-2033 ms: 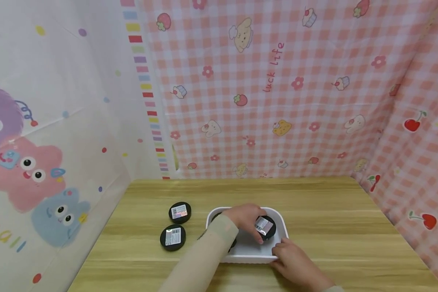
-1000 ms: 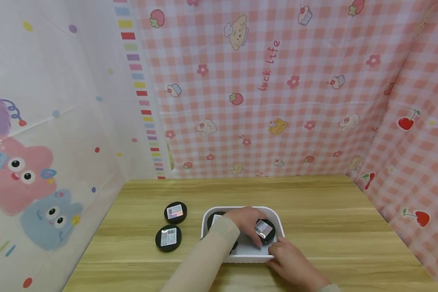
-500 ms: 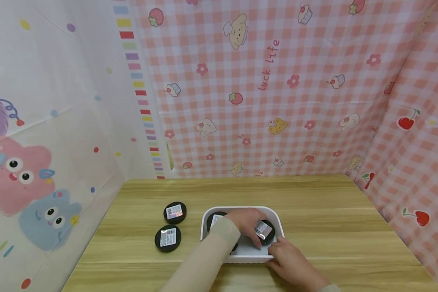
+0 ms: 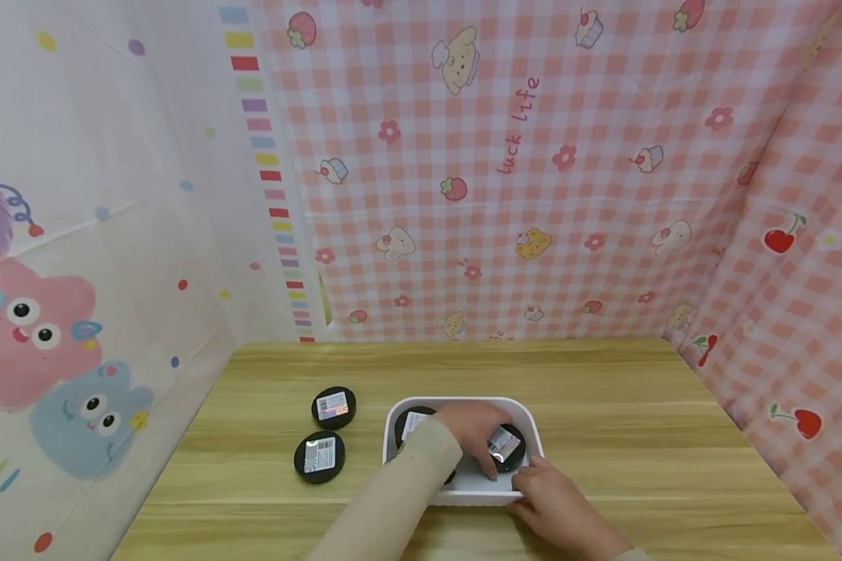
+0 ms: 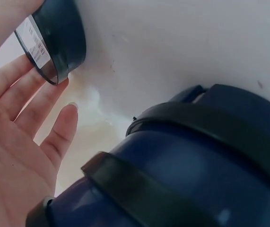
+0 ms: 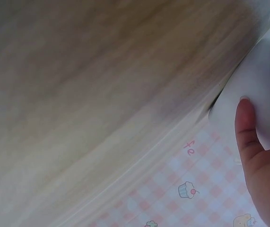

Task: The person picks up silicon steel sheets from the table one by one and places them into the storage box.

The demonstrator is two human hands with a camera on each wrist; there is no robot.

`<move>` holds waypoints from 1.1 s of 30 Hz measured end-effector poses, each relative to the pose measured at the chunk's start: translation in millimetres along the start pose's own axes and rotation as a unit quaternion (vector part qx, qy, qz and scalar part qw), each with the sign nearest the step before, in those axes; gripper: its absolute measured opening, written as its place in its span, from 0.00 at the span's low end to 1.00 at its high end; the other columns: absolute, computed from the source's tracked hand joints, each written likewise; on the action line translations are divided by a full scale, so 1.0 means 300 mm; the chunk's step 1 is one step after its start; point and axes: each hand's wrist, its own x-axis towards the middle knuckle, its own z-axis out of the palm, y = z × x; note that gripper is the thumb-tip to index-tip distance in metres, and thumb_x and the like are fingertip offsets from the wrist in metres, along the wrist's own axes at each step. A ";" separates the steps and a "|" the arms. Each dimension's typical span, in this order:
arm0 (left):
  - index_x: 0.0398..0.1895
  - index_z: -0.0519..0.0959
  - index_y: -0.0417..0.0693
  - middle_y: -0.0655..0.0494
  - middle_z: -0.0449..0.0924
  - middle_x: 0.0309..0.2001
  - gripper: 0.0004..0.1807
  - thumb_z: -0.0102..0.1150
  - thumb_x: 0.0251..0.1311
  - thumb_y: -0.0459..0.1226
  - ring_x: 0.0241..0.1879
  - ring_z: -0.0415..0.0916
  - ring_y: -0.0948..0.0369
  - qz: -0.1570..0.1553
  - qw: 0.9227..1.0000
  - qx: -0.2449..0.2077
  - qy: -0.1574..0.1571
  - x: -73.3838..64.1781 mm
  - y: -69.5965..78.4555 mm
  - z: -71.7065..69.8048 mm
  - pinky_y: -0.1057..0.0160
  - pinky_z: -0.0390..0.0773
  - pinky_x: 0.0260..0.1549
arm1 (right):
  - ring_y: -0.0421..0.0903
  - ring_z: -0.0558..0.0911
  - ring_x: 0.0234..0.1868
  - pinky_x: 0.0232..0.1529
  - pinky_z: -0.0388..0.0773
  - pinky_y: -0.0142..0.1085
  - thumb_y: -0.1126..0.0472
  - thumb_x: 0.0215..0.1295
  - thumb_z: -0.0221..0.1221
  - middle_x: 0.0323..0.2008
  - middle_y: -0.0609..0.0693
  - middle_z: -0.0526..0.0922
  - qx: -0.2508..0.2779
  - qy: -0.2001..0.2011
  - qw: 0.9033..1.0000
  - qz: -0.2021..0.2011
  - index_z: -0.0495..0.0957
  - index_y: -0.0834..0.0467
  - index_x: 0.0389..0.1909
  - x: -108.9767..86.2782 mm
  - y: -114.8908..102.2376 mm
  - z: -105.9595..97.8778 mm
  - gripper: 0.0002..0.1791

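Note:
A white rectangular bin (image 4: 473,499) with rounded corners stands on the table. My left hand (image 4: 472,428) reaches into it and holds a round black container (image 4: 507,448) with a white label, at the bin's right side. In the left wrist view the thumb and fingers lie around this container (image 5: 61,35). Another labelled black container (image 4: 414,421) sits in the bin's left part, partly hidden by my left sleeve. Several dark bands and blue sides of containers (image 5: 172,156) show close to that wrist camera. My right hand (image 4: 550,495) grips the bin's front right corner.
Two more round black containers, one farther back (image 4: 334,407) and one nearer (image 4: 320,457), lie label up on the wooden table (image 4: 638,436), left of the bin. A pink checked cloth (image 4: 498,195) hangs behind; a white printed sheet (image 4: 147,234) hangs at the left.
The container in my left hand has shifted slightly toward the bin's front. My right hand stays on the bin's corner. The head view has turned a little to the right.

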 end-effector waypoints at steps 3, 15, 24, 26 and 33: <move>0.51 0.79 0.63 0.70 0.81 0.45 0.39 0.87 0.29 0.54 0.42 0.74 0.73 -0.001 1.000 0.012 0.000 -0.009 0.014 -0.014 0.74 0.74 0.46 | 0.40 0.70 0.32 0.34 0.70 0.33 0.58 0.48 0.74 0.25 0.37 0.77 -0.001 0.001 1.000 0.001 0.72 0.48 0.20 -0.001 0.001 0.001 0.16; 0.47 0.77 0.64 0.70 0.81 0.45 0.38 0.86 0.28 0.57 0.44 0.75 0.72 0.001 0.998 0.056 0.005 -0.003 0.021 -0.005 0.72 0.76 0.45 | 0.40 0.70 0.32 0.33 0.69 0.32 0.58 0.48 0.74 0.25 0.37 0.77 -0.003 -0.012 1.000 0.013 0.72 0.48 0.20 -0.002 -0.004 0.001 0.16; 0.53 0.77 0.64 0.68 0.80 0.52 0.41 0.85 0.30 0.58 0.50 0.76 0.71 -0.004 0.997 0.075 0.000 -0.021 0.040 -0.031 0.71 0.75 0.51 | 0.40 0.70 0.32 0.34 0.70 0.33 0.57 0.50 0.74 0.25 0.37 0.77 -0.003 -0.025 0.999 0.027 0.73 0.48 0.20 0.002 -0.006 -0.009 0.15; 0.55 0.76 0.64 0.68 0.79 0.54 0.43 0.85 0.30 0.58 0.52 0.75 0.71 -0.007 0.997 0.081 -0.005 -0.023 0.041 -0.031 0.71 0.75 0.54 | 0.40 0.70 0.32 0.34 0.70 0.33 0.57 0.50 0.73 0.26 0.38 0.78 -0.004 -0.029 0.999 0.028 0.73 0.48 0.20 0.003 -0.007 -0.011 0.15; 0.60 0.75 0.65 0.68 0.76 0.60 0.46 0.85 0.30 0.57 0.56 0.74 0.70 -0.015 0.997 0.080 -0.017 -0.033 0.047 -0.037 0.70 0.74 0.57 | 0.40 0.70 0.31 0.33 0.69 0.32 0.57 0.49 0.74 0.25 0.37 0.77 -0.004 -0.021 1.000 0.019 0.72 0.48 0.20 0.002 -0.007 -0.009 0.17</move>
